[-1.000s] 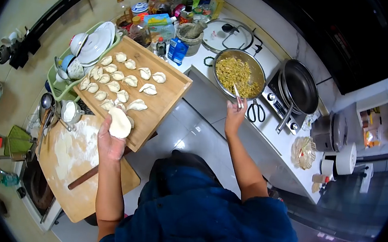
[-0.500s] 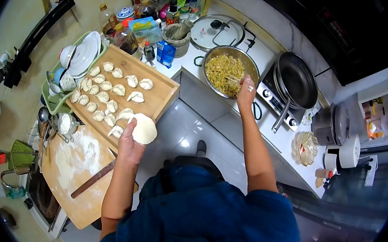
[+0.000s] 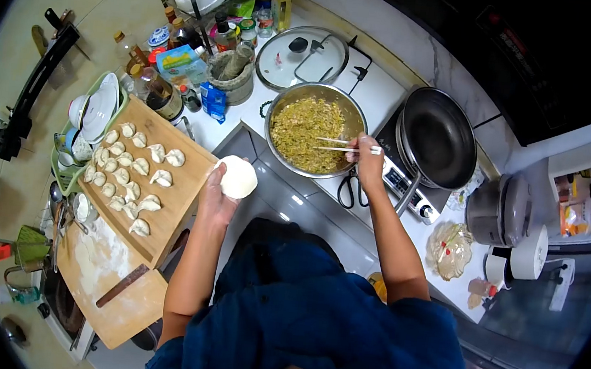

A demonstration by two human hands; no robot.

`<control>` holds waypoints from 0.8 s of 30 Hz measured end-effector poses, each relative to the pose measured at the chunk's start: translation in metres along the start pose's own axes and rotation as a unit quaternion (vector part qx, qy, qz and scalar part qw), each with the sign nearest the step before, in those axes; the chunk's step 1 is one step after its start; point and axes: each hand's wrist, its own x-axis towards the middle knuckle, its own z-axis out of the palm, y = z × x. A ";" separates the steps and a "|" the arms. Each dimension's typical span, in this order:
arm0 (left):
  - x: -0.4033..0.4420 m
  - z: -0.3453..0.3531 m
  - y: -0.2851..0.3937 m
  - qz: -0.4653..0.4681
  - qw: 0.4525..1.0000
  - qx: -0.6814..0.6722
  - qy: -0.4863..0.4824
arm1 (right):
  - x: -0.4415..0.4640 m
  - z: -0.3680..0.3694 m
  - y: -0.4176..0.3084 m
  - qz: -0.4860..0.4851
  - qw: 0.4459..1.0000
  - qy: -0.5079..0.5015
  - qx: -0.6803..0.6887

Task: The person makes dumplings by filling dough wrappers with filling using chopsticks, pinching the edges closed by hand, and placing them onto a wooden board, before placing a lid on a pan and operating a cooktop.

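A round dumpling wrapper [image 3: 239, 178] lies on the fingers of my left hand [image 3: 219, 197], the thumb holding its edge. My right hand [image 3: 367, 160] grips a pair of chopsticks [image 3: 337, 145], whose tips reach into the chopped filling [image 3: 304, 130]. That filling sits in a metal bowl [image 3: 356, 116] on the white counter. To the left of my left hand, several folded dumplings [image 3: 141, 166] rest in rows on a wooden board [image 3: 181, 173].
A floured cutting board [image 3: 127, 319] carries a dark wooden stick [image 3: 122, 285]. Scissors [image 3: 352, 191] lie by the bowl, with a frying pan [image 3: 439, 138] on the cooker to the right. Behind are a glass lid [image 3: 289, 66], a stone mortar [image 3: 237, 88] and several bottles.
The view has shifted to the right. My left hand has carried the wrapper closer to the bowl. The chopsticks now lie more level, with their tips in the filling.
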 end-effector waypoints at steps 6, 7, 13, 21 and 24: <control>0.032 0.019 -0.017 -0.021 0.998 0.053 0.014 | 0.011 -0.002 0.019 0.055 0.998 0.008 0.003; 0.037 0.021 -0.018 -0.022 0.998 0.064 0.016 | 0.011 0.004 0.021 0.073 0.996 0.024 0.035; 0.066 0.035 -0.018 -0.013 0.994 0.096 0.042 | 0.015 0.029 0.030 0.127 0.975 0.115 0.145; 0.107 0.035 -0.020 -0.024 0.992 0.113 0.049 | 0.010 0.031 0.042 0.172 0.922 0.201 0.284; 0.121 0.035 -0.024 -0.027 0.993 0.107 0.047 | 0.008 0.024 0.049 0.173 0.908 0.210 0.320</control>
